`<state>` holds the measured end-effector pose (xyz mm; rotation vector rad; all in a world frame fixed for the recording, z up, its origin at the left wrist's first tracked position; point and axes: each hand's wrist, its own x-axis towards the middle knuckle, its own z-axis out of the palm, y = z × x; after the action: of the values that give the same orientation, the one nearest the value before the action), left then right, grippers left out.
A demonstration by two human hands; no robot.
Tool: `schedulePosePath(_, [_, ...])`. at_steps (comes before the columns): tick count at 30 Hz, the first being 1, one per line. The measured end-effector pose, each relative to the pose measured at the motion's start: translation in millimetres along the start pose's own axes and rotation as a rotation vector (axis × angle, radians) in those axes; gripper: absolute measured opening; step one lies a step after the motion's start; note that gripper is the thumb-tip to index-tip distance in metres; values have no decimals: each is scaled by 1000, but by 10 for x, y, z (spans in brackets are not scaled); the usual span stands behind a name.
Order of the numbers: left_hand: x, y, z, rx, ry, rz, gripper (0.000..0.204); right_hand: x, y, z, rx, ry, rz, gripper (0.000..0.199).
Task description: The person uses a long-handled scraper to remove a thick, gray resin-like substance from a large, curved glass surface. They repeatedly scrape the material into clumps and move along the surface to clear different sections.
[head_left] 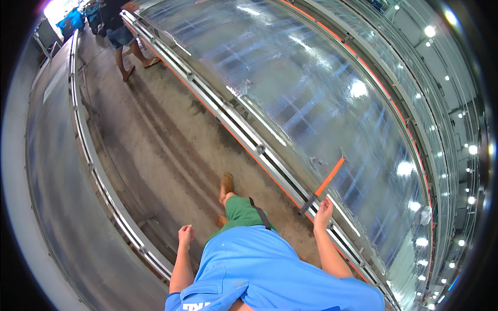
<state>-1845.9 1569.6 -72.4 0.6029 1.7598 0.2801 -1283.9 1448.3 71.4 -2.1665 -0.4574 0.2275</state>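
My left hand hangs over the walkway, its fingers loosely curled with nothing visible in them. My right hand is at the metal rail on the right, fingers curled together, and it looks empty. Just left of it lies a long-handled tool with an orange shaft and a dark grip. Its grip end sticks out over the rail, and its far end reaches onto the wet, shiny table. The tool's head is too small to make out. A small gap shows between my right hand and the handle.
The concrete walkway runs between the right-hand rail and another railed table on the left. A person in shorts and sandals stands at the far end beside the right table. Blue items are beyond.
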Motion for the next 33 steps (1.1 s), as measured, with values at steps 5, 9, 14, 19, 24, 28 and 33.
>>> schedulePosePath(5, [827,884,-162,149,-98,9,24,503,-1057,1145,213,-94,-35,26])
schedulePosePath(9, [1275,1731,-541,493,-83,222,30,869,-2339,2575,219,-334,-245,24])
schedulePosePath(14, [1986,2932,-1309,221,69,287,26,832,-4136,4561,389,-724,-338,15])
schedulePosePath(19, [2417,3573,-1617,-329,243,69,25,343,-5590,5926,461,-1203,-586,12])
schedulePosePath(24, [2759,3517,-1736,53,172,233,33,156,-6299,7188,204,-1290,-1020,24])
schedulePosePath(28, [3047,3588,-2073,355,88,82,37,467,-6488,8091,179,-1059,-931,27])
schedulePosePath(33, [3637,4436,-2883,448,8,50,35,986,-6896,8798,49,-1019,-573,28])
